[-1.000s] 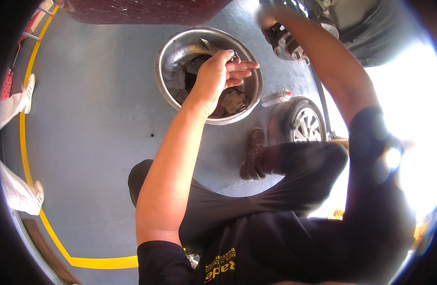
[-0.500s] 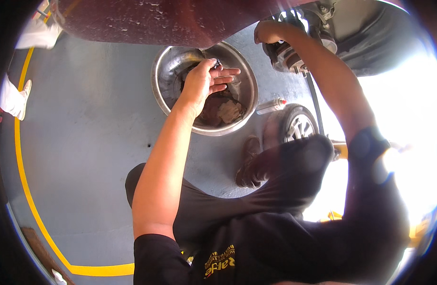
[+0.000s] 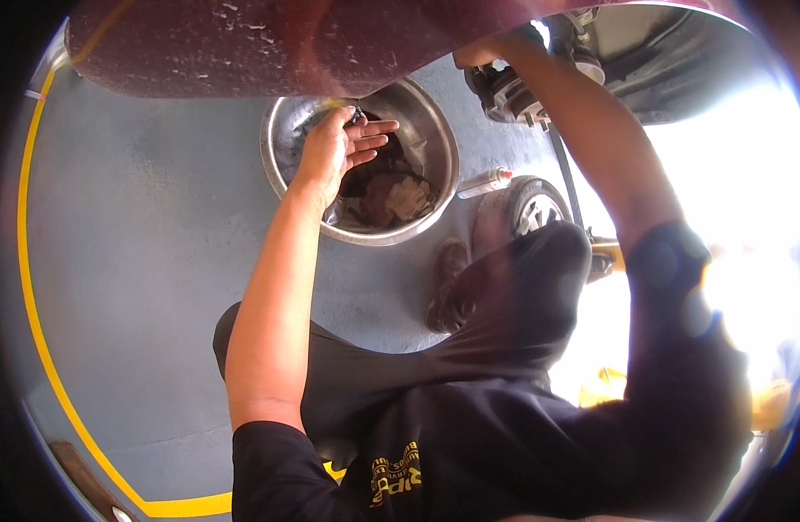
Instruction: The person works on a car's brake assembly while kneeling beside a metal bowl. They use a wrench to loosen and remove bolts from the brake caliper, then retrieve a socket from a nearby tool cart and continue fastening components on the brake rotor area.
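Observation:
My left hand [image 3: 334, 143] is over a wide metal basin [image 3: 449, 165]. Its thumb and index finger pinch a small dark part [image 3: 357, 116], too small to name; the other fingers stretch out to the right. Up at the wheel hub and brake assembly [image 3: 515, 97], my right hand [image 3: 480, 54] has its fingers curled against the far side. The dark red car panel [image 3: 269, 48] partly covers that hand, so what it grips cannot be made out. Crumpled rags [image 3: 408, 198] and dark, dirty material lie in the basin.
A spray can [image 3: 485, 183] lies right of the basin, beside a wheel with its tyre [image 3: 530, 209]. My bent knee [image 3: 561, 252] and shoe [image 3: 449, 283] are close below them. The black wheel arch [image 3: 678, 70] hangs at upper right. A yellow line [image 3: 30, 287] crosses the grey floor.
The view has shifted slightly, and the person in white trousers at the left is out of sight. My right hand is now more covered by the panel. The left hand keeps its pinch.

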Tool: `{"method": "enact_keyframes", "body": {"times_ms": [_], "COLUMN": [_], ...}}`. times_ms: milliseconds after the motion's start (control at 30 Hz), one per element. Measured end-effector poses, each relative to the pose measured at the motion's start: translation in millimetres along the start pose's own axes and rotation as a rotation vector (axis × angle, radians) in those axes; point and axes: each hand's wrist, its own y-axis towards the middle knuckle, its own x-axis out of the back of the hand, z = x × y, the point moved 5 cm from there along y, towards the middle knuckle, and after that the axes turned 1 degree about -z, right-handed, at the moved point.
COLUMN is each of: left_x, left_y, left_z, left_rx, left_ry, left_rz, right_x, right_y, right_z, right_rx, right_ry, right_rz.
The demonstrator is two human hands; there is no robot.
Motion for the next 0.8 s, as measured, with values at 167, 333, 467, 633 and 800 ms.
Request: {"method": "enact_keyframes", "body": {"times_ms": [167,333,467,633,800], "left_x": [18.8,0.4,-14.8,-8.4,-34.8], "left_y": [-24.7,-24.8,-23.4,-31.5,-10.7], "left_z": [-0.2,6.0,7.5,17.3,26.0], "left_rx": [0.005,0.04,0.04,0.065,-0.016], "left_ry": [0.024,0.047,0.059,0.111,0.559], "left_rz": [-0.066,-0.03,0.002,0.018,0.117], "right_x": [66.8,43.0,24.6,45.7,98.4], "right_y": [-40.8,-28.0,-5.6,-14.9,-55.1], "right_z": [88.7,57.2,29.6,77.1,106.7], "right_rx": [-0.091,-0.144,-0.129,-0.041,-0.023], "right_ry": [0.107,0.157,0.16,0.131,0.069], "right_rz": [0.092,-0.103,-0.189,-0.315,-0.499]}}
